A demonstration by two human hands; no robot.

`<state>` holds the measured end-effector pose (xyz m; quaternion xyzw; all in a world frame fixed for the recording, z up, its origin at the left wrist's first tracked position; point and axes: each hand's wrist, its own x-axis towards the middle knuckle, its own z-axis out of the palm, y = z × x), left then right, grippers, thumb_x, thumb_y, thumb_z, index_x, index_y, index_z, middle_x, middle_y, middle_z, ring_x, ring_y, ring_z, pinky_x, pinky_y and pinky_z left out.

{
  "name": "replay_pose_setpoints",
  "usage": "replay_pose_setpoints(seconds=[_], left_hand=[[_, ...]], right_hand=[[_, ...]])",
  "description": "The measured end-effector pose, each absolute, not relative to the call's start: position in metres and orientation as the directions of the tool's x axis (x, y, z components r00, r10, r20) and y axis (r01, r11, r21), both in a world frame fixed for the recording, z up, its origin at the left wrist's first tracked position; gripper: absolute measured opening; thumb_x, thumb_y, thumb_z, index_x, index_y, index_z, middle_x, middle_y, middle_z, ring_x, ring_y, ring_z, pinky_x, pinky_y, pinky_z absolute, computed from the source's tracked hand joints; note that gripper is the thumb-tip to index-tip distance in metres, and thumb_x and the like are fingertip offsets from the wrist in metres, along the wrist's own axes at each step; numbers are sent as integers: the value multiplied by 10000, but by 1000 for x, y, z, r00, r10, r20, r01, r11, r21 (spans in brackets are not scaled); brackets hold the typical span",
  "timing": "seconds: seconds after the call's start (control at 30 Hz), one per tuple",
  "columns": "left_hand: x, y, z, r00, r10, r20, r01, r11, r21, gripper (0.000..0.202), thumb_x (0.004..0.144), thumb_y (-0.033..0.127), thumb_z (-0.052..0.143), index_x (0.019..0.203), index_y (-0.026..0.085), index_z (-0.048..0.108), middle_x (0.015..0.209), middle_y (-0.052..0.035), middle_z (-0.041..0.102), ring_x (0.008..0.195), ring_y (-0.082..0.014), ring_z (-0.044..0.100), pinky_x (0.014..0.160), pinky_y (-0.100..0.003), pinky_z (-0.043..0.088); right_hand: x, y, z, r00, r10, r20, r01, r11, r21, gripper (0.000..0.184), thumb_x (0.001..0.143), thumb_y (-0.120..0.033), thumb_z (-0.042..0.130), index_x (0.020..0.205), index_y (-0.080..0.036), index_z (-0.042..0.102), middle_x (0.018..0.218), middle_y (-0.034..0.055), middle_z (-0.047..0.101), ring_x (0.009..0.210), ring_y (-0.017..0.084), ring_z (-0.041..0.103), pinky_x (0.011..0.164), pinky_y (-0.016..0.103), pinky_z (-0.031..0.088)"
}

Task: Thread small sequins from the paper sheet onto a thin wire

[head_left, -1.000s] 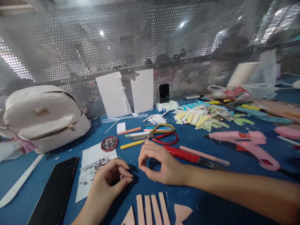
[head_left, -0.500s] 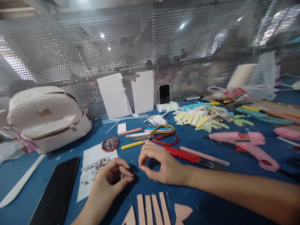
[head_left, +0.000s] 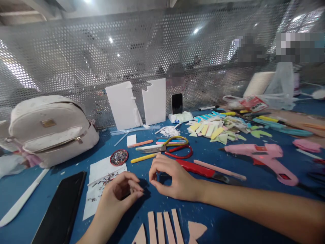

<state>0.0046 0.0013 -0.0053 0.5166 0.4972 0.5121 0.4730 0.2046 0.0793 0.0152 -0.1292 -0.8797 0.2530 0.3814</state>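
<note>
My left hand [head_left: 121, 192] is closed, thumb and fingertips drawn together over the edge of a white paper [head_left: 89, 207] strewn with small dark beads [head_left: 108, 178]. Facing it, my right hand [head_left: 171, 177] makes a ring with thumb and index finger pinched. What either pinch holds, if anything, is too small to make out. Behind the right hand lie scissors [head_left: 184, 156] with red and yellow handles and a red-handled utility knife [head_left: 195, 168]. A round red-rimmed dish of beads [head_left: 119, 157] rests at the paper's top. Pink foam strips [head_left: 160, 225] lie below the hands.
To the left are a black phone [head_left: 59, 206], a white plastic knife [head_left: 24, 198] and a white backpack [head_left: 53, 130]. A pink glue gun [head_left: 256, 150] lies right, its cord trailing off. Cut paper scraps [head_left: 215, 127] pile up behind, before a perforated metal screen [head_left: 137, 51].
My hands keep almost the same pose and place. The view has shifted slightly, so the things on the right appear a little further left.
</note>
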Motion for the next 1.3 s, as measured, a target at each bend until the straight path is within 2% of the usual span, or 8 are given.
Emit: replay_pose_setpoints(seconds=[0.17,0.4,0.53,0.77,0.93,1.1,1.17,1.3], left_hand=[[6,1,-5,13,999,48,53,-48,997,192,719,153,747,876,194,646,697,13,729,689,-146,689,710,-252,544],[5,-2,-5,56,998,40,142,-47,989,226,740,174,741,929,206,622,654,29,710,678,-167,703,717,-277,541],[9,-4,-4,6,998,65,175,-65,982,357,701,152,744,1017,220,593,590,72,665,601,-151,662,682,-266,518],[12,-2,-2,31,999,28,218,-35,975,596,653,123,772,1179,230,513,549,91,654,559,-156,645,659,-263,509],[14,-4,-1,37,999,26,245,-35,969,612,676,132,747,1220,225,483,574,81,668,590,-171,658,700,-285,503],[14,-6,1,75,994,76,264,-94,960,524,740,127,689,1215,247,501,614,79,645,655,-180,677,775,-311,507],[14,-6,2,85,992,94,270,-114,956,513,752,114,669,1217,257,505,620,78,640,677,-183,682,800,-320,512],[12,-7,2,88,990,111,293,-133,947,471,782,127,652,1207,276,513,639,81,612,707,-175,677,845,-328,515]], right_hand=[[204,80,13,-701,371,609,45,875,-481,92,820,-85,583,808,-176,576,755,9,598,751,160,511,715,286,397],[203,78,9,-784,234,575,75,955,-287,98,872,-127,555,911,-185,624,780,21,607,757,177,491,695,298,392],[203,77,8,-821,157,549,47,977,-209,104,926,-174,567,976,-191,657,843,27,606,766,174,483,697,303,382],[204,78,11,-853,124,507,27,981,-194,88,946,-244,607,990,-222,680,889,23,605,807,172,487,705,292,379],[203,78,9,-849,116,515,10,979,-204,57,929,-240,624,920,-200,664,888,24,604,805,164,498,707,282,387],[202,76,10,-813,176,555,34,966,-257,63,842,-139,578,861,-198,590,847,24,604,789,177,494,707,293,399],[202,76,12,-774,251,581,44,937,-346,99,802,-109,566,843,-197,555,839,23,589,798,179,501,722,296,410],[204,80,13,-622,500,602,113,818,-564,124,813,-75,527,820,-196,501,802,9,541,770,165,496,679,269,403]])
